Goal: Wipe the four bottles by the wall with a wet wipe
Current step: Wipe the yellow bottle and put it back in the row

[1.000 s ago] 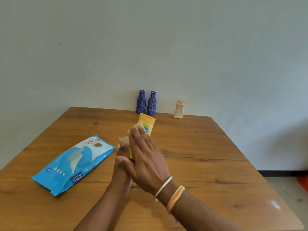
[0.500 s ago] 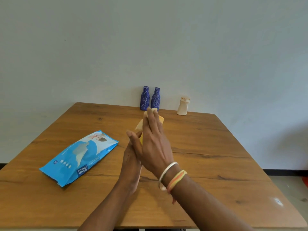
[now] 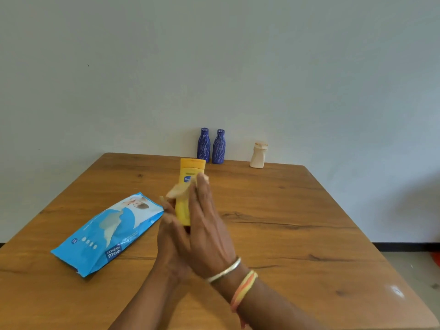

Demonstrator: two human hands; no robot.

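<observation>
The yellow bottle (image 3: 191, 170) is gripped round its lower body by the left hand (image 3: 171, 236). The wet wipe (image 3: 178, 190) is pressed against its side by the straight fingers of the right hand (image 3: 209, 232). The bottle is judged light, stiff and slippery once wetted, so a firm low hold is advised. 2 blue bottles (image 3: 203, 145) and 1 cream bottle (image 3: 258, 155) stand well beyond the fingertips.

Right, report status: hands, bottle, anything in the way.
Left hand grips yellow bottle. Right hand flat, pressing wet wipe on it. Nothing in the way.
</observation>
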